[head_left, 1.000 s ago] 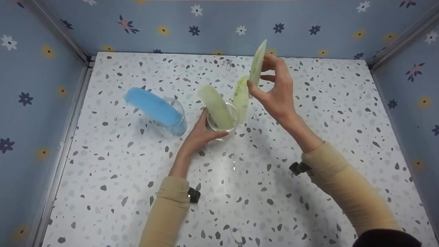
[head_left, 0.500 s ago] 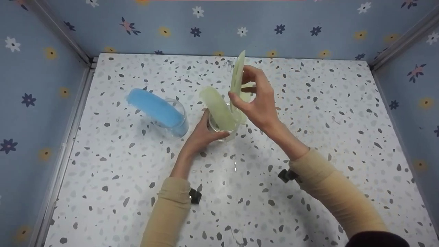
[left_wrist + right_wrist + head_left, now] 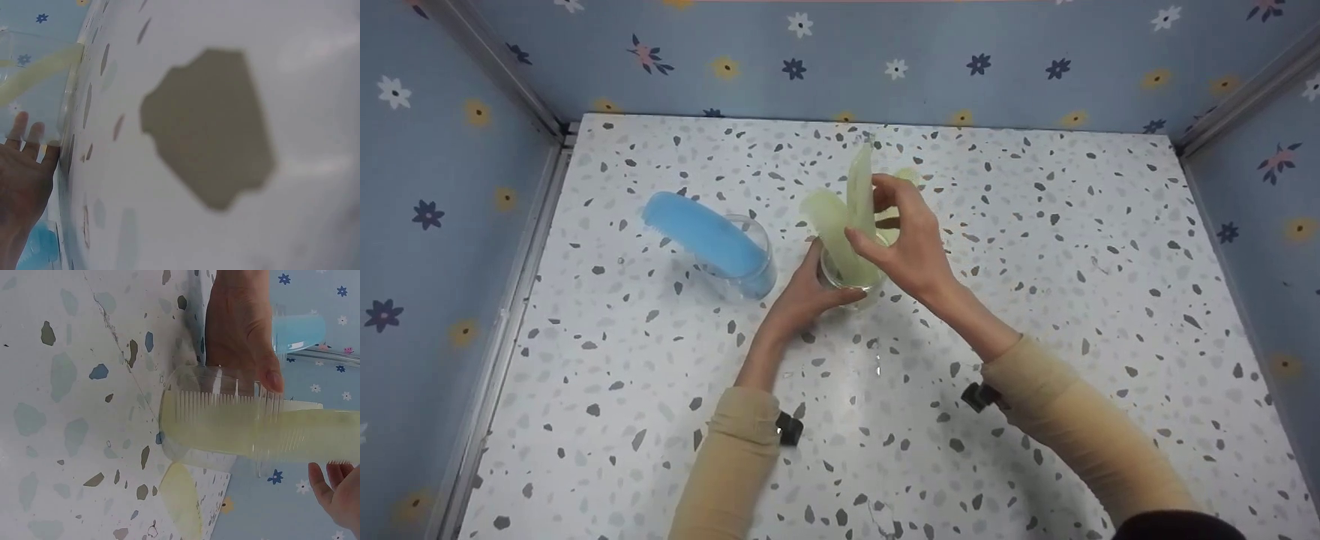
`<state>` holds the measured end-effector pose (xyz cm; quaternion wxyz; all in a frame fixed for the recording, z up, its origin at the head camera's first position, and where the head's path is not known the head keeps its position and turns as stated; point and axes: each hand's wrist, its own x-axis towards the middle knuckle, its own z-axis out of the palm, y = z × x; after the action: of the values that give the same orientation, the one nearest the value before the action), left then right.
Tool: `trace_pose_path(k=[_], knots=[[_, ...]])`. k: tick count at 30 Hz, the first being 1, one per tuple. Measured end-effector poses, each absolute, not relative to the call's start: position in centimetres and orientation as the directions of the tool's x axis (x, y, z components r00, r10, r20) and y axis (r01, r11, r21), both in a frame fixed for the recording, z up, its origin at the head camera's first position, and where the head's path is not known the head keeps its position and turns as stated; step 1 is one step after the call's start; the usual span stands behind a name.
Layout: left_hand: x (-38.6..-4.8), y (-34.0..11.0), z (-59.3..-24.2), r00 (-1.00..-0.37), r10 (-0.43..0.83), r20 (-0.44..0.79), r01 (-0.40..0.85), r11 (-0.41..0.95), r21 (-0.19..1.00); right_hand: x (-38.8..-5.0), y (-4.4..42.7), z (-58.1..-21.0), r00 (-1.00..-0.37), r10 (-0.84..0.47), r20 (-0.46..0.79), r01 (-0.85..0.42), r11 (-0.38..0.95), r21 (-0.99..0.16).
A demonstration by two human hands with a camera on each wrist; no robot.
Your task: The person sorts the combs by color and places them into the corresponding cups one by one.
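Note:
My left hand (image 3: 802,294) wraps round a clear cup (image 3: 188,377) standing on the table, thumb along its near side. One pale yellow-green comb (image 3: 826,214) leans leftward out of that cup. Between thumb and fingers, my right hand (image 3: 913,244) pinches a second yellow-green comb (image 3: 860,180), held nearly upright. Its lower end is at the cup's mouth, partly covered by the hand and the first comb; in the right wrist view the combs overlap, so I cannot tell how deep it sits. Behind the right hand lies another yellow-green comb (image 3: 181,498) on the table.
To the left, a second clear cup (image 3: 769,259) holds a light blue comb (image 3: 697,229) leaning left. The speckled white table (image 3: 660,390) is bounded by blue flowered panels (image 3: 847,60) at the back and sides.
My right hand has moved left and down with its comb, from right of the cup to over the cup's mouth. The left hand keeps its grip on the cup.

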<state>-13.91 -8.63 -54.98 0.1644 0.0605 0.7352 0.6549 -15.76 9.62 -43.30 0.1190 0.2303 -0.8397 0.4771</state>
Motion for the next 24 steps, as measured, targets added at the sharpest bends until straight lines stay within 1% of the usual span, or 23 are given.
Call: trace_pose_path(k=[8, 12, 18, 24], knots=[[-13.8, -8.6, -54.9, -0.942, 0.308, -0.136, -0.100, 0.132, 0.986, -15.6, 9.5, -44.5, -0.889, -0.284, 0.359, -0.455, 0.481, -0.749], [-13.8, -8.7, -54.9, -0.943, 0.306, -0.132, -0.094, 0.134, 0.986, -15.5, 9.6, -44.8, -0.894, -0.285, 0.345, -0.446, 0.510, -0.736], [-13.8, -8.6, -55.1, -0.949, 0.282, -0.140, -0.093, 0.174, 0.980, -15.4, 9.7, -45.5, -0.902, -0.288, 0.322, -0.431, 0.548, -0.718], [-13.7, -8.6, -55.0, -0.951, 0.279, -0.136, -0.091, 0.166, 0.982, -15.3, 9.6, -45.9, -0.904, -0.291, 0.312, -0.426, 0.585, -0.690]])
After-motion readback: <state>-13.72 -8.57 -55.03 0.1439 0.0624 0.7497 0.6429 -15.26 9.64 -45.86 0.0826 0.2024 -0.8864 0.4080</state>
